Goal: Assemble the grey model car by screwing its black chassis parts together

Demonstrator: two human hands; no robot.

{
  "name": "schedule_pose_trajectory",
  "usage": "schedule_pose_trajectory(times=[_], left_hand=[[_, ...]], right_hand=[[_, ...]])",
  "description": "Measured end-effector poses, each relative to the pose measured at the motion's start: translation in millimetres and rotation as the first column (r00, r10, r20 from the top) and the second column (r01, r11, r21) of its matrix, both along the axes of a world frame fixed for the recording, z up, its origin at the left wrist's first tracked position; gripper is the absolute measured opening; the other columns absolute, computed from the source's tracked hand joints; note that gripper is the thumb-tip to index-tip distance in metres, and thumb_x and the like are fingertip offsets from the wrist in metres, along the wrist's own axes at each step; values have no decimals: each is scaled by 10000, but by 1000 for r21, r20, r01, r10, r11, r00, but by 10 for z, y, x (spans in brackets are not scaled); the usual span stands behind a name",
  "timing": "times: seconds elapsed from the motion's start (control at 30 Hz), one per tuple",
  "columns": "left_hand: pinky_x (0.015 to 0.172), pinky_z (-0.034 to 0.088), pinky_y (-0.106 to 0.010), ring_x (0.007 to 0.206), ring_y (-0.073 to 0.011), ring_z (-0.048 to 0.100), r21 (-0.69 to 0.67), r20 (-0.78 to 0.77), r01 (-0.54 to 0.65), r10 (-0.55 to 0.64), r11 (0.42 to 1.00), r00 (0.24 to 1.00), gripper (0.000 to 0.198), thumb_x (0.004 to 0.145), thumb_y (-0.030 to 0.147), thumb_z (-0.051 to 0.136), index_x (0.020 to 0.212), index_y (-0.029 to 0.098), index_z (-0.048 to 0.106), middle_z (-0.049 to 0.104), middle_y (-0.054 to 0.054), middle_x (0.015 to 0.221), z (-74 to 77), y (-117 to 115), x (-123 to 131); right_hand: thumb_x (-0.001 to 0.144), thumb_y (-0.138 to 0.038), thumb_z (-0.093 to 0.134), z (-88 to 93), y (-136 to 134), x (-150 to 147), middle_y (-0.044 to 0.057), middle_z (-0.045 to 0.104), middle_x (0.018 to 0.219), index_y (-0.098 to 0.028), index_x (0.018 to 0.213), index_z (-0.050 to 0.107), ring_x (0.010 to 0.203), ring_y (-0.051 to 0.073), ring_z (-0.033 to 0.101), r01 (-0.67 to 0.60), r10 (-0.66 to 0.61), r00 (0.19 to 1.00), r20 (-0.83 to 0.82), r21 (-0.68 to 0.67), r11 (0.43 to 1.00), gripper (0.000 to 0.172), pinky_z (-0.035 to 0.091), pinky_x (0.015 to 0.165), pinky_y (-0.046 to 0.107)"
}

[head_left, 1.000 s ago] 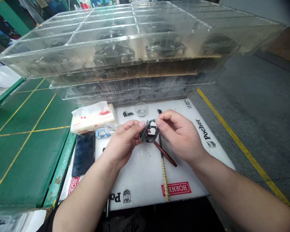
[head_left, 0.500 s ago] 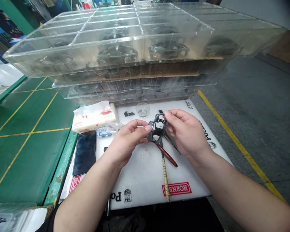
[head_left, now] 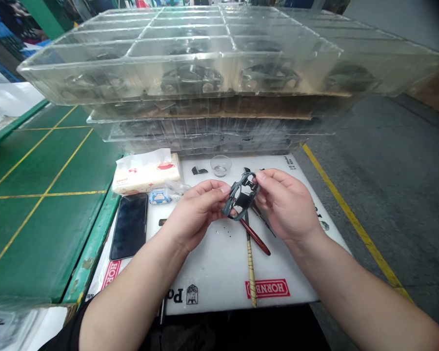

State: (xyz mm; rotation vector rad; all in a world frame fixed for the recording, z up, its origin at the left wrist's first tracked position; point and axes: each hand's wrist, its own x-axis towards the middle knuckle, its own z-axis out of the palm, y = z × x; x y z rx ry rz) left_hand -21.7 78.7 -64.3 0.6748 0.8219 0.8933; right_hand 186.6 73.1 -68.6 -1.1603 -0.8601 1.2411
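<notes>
Both my hands hold a dark grey model car body shell (head_left: 240,195) above the white foam board (head_left: 219,278). My left hand (head_left: 197,213) pinches its left side, and my right hand (head_left: 287,204) grips its upper right edge. Below the shell lie a dark red-handled tool (head_left: 255,237), a thin bamboo-coloured stick (head_left: 250,265) and a slim metal tool (head_left: 263,222). A small clear dish (head_left: 220,165) and a small black part (head_left: 199,170) sit beyond my hands. A black phone (head_left: 129,226) and a tissue pack (head_left: 146,171) lie to the left.
Stacked clear plastic trays (head_left: 190,63) with dark model car bodies in their compartments rise just beyond the board. A green workbench (head_left: 47,195) with yellow lines lies to the left. A concrete floor (head_left: 373,195) with a yellow stripe lies to the right.
The shell has turned in my fingers and now stands more upright. My right hand has shifted to its upper right side. The whole view has tilted slightly with my head.
</notes>
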Motion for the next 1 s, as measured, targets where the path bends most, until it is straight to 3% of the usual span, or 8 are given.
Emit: schedule_pose_trajectory(times=[0.37,0.6,1.0], left_hand=[[754,601,-309,710,-158,753,-11,49,-22,22,1000,999,333,852,367,1057,953,169,809,804,-26,864,1,8,17],[815,614,-327,771,-156,755,-27,26,15,-14,1000,1000,378,808,316,1117,1068,143,903,865,-72,961,-26,2,-7],[800,618,-309,804,-149,753,10,11,-109,109,994,994,430,698,304,1191,1051,205,966,893,-58,982,-55,-13,31]], right_hand=[[900,-463,997,12,-8,-1,-12,621,710,-239,858,826,641,145,485,-22,22,1000,11,7,1000,284,362,570,304],[908,-477,1005,9,-14,1,-18,613,702,-248,859,817,634,147,474,-22,22,1000,17,16,1000,300,361,572,312],[926,-504,996,31,-25,0,-45,577,622,-242,873,801,588,135,456,-58,58,998,6,19,998,332,347,571,304]])
